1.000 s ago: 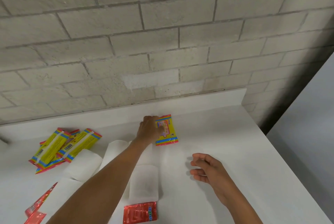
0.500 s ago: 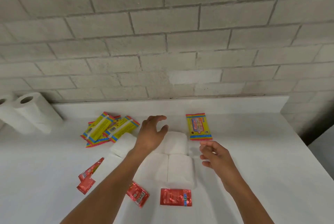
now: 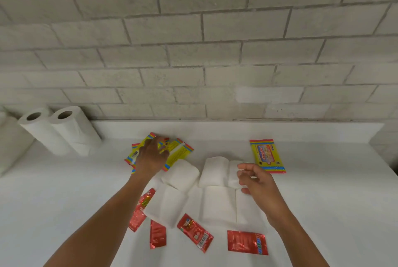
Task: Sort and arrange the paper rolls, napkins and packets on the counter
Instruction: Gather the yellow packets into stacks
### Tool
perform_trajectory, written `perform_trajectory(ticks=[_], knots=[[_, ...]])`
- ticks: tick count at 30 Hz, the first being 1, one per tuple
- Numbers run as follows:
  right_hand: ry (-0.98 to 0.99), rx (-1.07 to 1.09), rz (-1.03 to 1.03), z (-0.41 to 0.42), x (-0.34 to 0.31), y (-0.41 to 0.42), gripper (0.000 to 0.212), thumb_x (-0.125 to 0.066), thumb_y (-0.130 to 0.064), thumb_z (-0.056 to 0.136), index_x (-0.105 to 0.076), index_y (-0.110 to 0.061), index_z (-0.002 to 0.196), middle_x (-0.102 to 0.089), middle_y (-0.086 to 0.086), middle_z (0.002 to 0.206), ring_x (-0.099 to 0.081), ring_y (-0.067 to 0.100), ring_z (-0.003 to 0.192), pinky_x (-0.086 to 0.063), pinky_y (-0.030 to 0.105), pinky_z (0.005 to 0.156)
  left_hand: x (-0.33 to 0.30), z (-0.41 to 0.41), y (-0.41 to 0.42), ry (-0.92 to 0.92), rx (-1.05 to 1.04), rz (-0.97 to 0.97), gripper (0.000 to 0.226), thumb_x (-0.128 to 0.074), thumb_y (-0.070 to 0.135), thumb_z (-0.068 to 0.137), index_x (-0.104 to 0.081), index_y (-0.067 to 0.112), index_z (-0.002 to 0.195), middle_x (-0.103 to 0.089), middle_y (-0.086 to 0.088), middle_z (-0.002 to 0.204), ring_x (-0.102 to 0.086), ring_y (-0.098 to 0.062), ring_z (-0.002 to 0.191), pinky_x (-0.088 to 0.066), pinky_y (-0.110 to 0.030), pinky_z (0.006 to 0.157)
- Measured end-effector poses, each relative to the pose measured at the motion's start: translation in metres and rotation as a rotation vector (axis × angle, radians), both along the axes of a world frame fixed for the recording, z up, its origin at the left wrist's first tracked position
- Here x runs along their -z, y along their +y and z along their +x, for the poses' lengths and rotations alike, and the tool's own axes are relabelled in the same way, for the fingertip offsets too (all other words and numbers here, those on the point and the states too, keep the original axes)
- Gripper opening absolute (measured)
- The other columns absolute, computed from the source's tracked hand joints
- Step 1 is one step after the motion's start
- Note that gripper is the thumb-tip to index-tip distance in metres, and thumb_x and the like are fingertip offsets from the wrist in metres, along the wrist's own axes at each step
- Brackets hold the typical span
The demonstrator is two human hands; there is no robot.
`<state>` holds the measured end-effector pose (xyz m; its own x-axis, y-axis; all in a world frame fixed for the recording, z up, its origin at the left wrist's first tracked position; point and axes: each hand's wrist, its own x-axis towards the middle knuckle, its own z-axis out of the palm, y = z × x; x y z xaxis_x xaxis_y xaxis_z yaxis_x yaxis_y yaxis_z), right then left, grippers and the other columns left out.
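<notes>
My left hand [image 3: 150,157] lies on a heap of yellow packets [image 3: 178,154] near the back of the white counter [image 3: 323,202], fingers closing on the top one. A single yellow packet [image 3: 268,156] lies flat to the right. My right hand [image 3: 256,182] hovers, loosely curled and holding nothing, at the right edge of several folded white napkins [image 3: 213,185]. Several red packets [image 3: 195,232] are scattered along the near side. Two upright paper rolls [image 3: 62,131] stand at the back left.
A grey brick wall [image 3: 193,51] rises behind the counter's low white backsplash [image 3: 237,130]. Another white roll [image 3: 8,144] is partly cut off at the far left. The counter ends at the right, beside a dark gap [image 3: 395,167].
My left hand let go of the single yellow packet, swung left and now rests on the yellow heap. The view panned left, bringing the paper rolls into sight. My right hand stayed near the napkins.
</notes>
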<state>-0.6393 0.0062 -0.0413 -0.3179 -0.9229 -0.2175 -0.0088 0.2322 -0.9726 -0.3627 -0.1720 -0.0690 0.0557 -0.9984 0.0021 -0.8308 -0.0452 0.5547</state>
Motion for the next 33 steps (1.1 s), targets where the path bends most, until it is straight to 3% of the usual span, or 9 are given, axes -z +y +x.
perform_trajectory(ticks=[4, 9, 19, 22, 24, 27, 30, 33], knots=[[-0.001, 0.009, -0.005, 0.017, 0.000, -0.007, 0.015, -0.063, -0.016, 0.094, -0.069, -0.028, 0.103, -0.068, 0.000, 0.101, -0.067, 0.021, 0.095, -0.057, 0.030, 0.077, 0.010, 0.034, -0.021, -0.078, -0.037, 0.121, 0.066, -0.068, 0.045, 0.086, -0.042, 0.029, 0.145, -0.042, -0.005, 0.146, -0.042, -0.038, 0.132, -0.039, -0.050, 0.106], [-0.006, 0.034, 0.003, 0.032, 0.003, -0.013, 0.016, -0.063, -0.015, 0.094, -0.069, -0.026, 0.103, -0.069, 0.000, 0.099, -0.068, 0.021, 0.093, -0.057, 0.029, 0.076, 0.027, 0.059, -0.040, -0.123, -0.015, 0.228, 0.077, -0.070, 0.041, 0.083, -0.034, 0.026, 0.150, -0.038, -0.008, 0.148, -0.042, -0.040, 0.131, -0.039, -0.052, 0.105], [0.009, 0.043, 0.040, 0.059, 0.012, -0.019, 0.016, -0.062, -0.017, 0.095, -0.068, -0.028, 0.105, -0.069, 0.002, 0.104, -0.068, 0.020, 0.092, -0.057, 0.030, 0.077, 0.038, 0.075, -0.046, -0.212, 0.066, 0.218, 0.079, -0.062, 0.056, 0.083, -0.033, 0.027, 0.151, -0.046, -0.005, 0.147, -0.050, -0.035, 0.128, -0.043, -0.047, 0.101], [0.014, 0.035, 0.047, 0.065, 0.012, -0.020, 0.015, -0.062, -0.019, 0.096, -0.068, -0.028, 0.105, -0.068, 0.002, 0.104, -0.068, 0.020, 0.093, -0.057, 0.030, 0.076, 0.036, 0.078, -0.040, -0.325, 0.078, 0.151, 0.064, -0.054, 0.054, 0.090, -0.041, 0.026, 0.146, -0.058, -0.007, 0.134, -0.060, -0.034, 0.115, -0.048, -0.042, 0.092], [0.014, 0.033, 0.044, 0.066, 0.011, -0.020, 0.015, -0.062, -0.019, 0.095, -0.068, -0.028, 0.105, -0.068, 0.002, 0.104, -0.068, 0.020, 0.092, -0.057, 0.029, 0.076, 0.036, 0.081, -0.036, -0.398, 0.038, 0.081, 0.048, -0.046, 0.046, 0.097, -0.048, 0.024, 0.139, -0.066, -0.009, 0.113, -0.065, -0.033, 0.098, -0.052, -0.038, 0.082], [0.008, 0.032, 0.040, 0.067, 0.009, -0.020, 0.015, -0.062, -0.019, 0.095, -0.069, -0.028, 0.104, -0.068, 0.002, 0.104, -0.069, 0.021, 0.091, -0.058, 0.030, 0.076, 0.032, 0.091, -0.032, -0.396, -0.021, 0.010, 0.035, -0.045, 0.034, 0.099, -0.055, 0.020, 0.130, -0.061, -0.005, 0.086, -0.062, -0.027, 0.075, -0.053, -0.032, 0.068], [0.011, 0.018, 0.038, 0.069, 0.007, -0.019, 0.014, -0.062, -0.020, 0.095, -0.068, -0.029, 0.105, -0.069, 0.001, 0.103, -0.069, 0.020, 0.092, -0.059, 0.031, 0.079, 0.025, 0.098, -0.029, -0.269, -0.066, -0.033, 0.029, -0.046, 0.027, 0.100, -0.055, 0.019, 0.126, -0.058, -0.004, 0.082, -0.056, -0.025, 0.068, -0.045, -0.031, 0.061], [0.007, 0.000, 0.032, 0.070, 0.004, -0.019, 0.014, -0.062, -0.020, 0.095, -0.068, -0.029, 0.105, -0.068, 0.000, 0.103, -0.069, 0.021, 0.092, -0.059, 0.031, 0.080, 0.019, 0.099, -0.022, -0.145, -0.075, -0.087, 0.027, -0.048, 0.027, 0.099, -0.056, 0.017, 0.123, -0.067, -0.008, 0.093, -0.061, -0.026, 0.071, -0.052, -0.032, 0.063]])
